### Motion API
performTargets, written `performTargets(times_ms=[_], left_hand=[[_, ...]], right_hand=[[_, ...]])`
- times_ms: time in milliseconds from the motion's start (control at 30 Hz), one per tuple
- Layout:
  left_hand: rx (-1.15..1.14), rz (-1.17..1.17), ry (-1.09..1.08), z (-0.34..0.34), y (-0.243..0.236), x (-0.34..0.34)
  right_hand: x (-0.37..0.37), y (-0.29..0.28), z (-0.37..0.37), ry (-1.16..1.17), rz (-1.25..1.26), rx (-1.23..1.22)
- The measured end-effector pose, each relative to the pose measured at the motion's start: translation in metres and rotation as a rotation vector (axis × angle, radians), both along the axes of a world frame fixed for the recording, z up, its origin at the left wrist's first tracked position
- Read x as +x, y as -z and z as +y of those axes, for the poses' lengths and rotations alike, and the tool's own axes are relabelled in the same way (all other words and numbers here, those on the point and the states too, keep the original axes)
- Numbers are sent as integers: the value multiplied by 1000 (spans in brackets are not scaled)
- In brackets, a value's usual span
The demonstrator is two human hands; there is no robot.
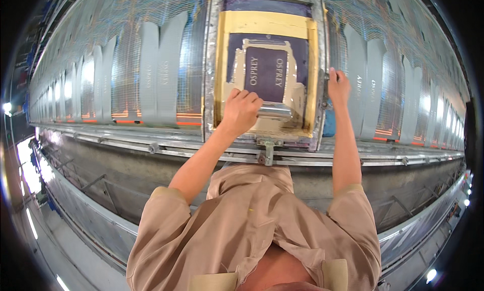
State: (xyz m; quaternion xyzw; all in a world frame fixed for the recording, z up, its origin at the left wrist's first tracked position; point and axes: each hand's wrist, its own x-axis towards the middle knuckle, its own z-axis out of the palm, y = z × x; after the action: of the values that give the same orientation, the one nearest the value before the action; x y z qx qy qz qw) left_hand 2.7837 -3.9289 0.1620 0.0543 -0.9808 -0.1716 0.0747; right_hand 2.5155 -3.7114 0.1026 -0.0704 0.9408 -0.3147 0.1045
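Silver metal squeegee bar [276,111], lying near the person's end of an upright-mesh, rectangular grey metal screen frame [210,59]. Its long axis runs left to right, across the frame's longer sides; the dark purple rectangular print panel [266,71] lies just beyond it, on the side away from the body. The left hand [242,111] is the nearer, its fingers curled closed around the bar's left end. The right hand [339,85] is at the frame's right side rail, well apart from the bar, fingers partly curled; whether it grips anything cannot be told. Grey textile pieces [174,69] flank the frame.
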Motion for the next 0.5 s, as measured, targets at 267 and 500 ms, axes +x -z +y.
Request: performTargets(times_ms=[267, 500], left_hand=[[65, 60, -85, -32, -17, 35], [31, 45, -103, -193, -35, 152]], right_hand=[[17, -48, -34, 12, -11, -98], [169, -6, -211, -26, 51, -390]])
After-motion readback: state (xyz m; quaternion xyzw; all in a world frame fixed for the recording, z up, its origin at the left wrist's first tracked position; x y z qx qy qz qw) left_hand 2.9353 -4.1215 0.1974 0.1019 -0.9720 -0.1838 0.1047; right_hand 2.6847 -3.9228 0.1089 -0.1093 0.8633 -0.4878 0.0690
